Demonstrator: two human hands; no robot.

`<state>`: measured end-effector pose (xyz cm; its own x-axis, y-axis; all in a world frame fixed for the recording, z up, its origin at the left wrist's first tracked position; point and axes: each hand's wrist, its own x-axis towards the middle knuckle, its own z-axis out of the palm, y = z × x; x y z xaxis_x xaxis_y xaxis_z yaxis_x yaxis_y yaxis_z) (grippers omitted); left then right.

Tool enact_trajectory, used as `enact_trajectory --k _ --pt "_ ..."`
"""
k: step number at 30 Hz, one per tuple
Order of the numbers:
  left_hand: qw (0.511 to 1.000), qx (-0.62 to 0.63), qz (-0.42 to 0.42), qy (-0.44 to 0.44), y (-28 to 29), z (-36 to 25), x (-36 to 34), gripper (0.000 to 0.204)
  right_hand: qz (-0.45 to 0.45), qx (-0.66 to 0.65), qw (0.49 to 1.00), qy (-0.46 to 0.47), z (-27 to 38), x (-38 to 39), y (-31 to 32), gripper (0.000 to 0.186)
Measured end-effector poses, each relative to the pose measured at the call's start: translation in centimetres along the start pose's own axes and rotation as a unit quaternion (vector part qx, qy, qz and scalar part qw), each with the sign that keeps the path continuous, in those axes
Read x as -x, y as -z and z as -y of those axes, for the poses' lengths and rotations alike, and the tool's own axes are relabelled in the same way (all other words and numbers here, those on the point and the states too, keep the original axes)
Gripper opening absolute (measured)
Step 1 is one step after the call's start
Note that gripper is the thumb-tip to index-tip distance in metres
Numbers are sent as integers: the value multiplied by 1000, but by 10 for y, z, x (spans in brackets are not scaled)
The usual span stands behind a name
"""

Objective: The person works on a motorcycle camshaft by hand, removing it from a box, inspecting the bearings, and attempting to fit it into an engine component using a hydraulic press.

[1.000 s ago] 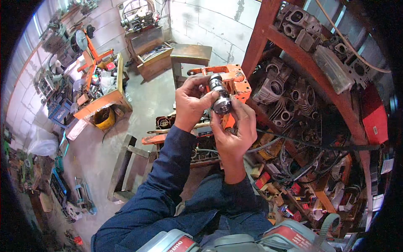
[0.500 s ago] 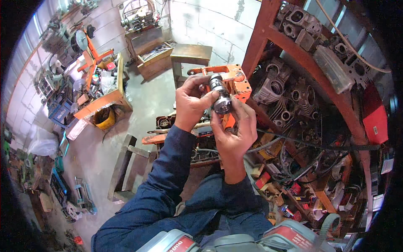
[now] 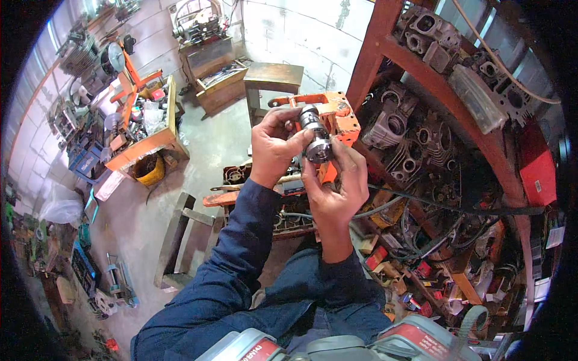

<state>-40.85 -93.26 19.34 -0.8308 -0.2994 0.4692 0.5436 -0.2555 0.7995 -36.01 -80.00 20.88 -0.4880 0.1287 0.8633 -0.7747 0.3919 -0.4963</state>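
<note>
A shiny dark metal shaft with round lobes, like a camshaft, is held between my two hands, angled away from me. My left hand grips its far part from the left, thumb lying across the side. Lower down, on the right, my right hand pinches the near end with thumb and fingers. Directly behind the shaft stands an orange metal stand with bolt holes, partly hidden by it and my fingers. Beneath my hands lie further orange and dirty metal parts.
A cluttered wooden workbench stands at left, a wooden cabinet at the back, a red steel rack loaded with engine castings at right. Black hoses run across the right side; a metal frame is below left.
</note>
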Motion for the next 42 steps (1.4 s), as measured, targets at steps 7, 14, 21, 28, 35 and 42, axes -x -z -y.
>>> enact_trajectory --k 7,14,21,28,35,42 --pt "1000 18 0 3 -1 -3 0 38 1 -2 1000 3 0 0 0 53" --pt "1000 -18 1 -11 0 -2 0 39 8 4 1000 -4 2 -1 1 53" --pt "1000 -5 -2 1 1 0 1 39 4 3 1000 -3 -1 2 -1 53" --pt "1000 13 3 1 -1 -2 0 40 1 6 1000 -3 3 -2 1 52" --pt "1000 2 -4 17 -2 -4 1 40 -2 5 1000 2 1 -2 0 50" --pt "1000 16 4 -6 1 1 0 41 2 -7 1000 -8 2 0 0 50"
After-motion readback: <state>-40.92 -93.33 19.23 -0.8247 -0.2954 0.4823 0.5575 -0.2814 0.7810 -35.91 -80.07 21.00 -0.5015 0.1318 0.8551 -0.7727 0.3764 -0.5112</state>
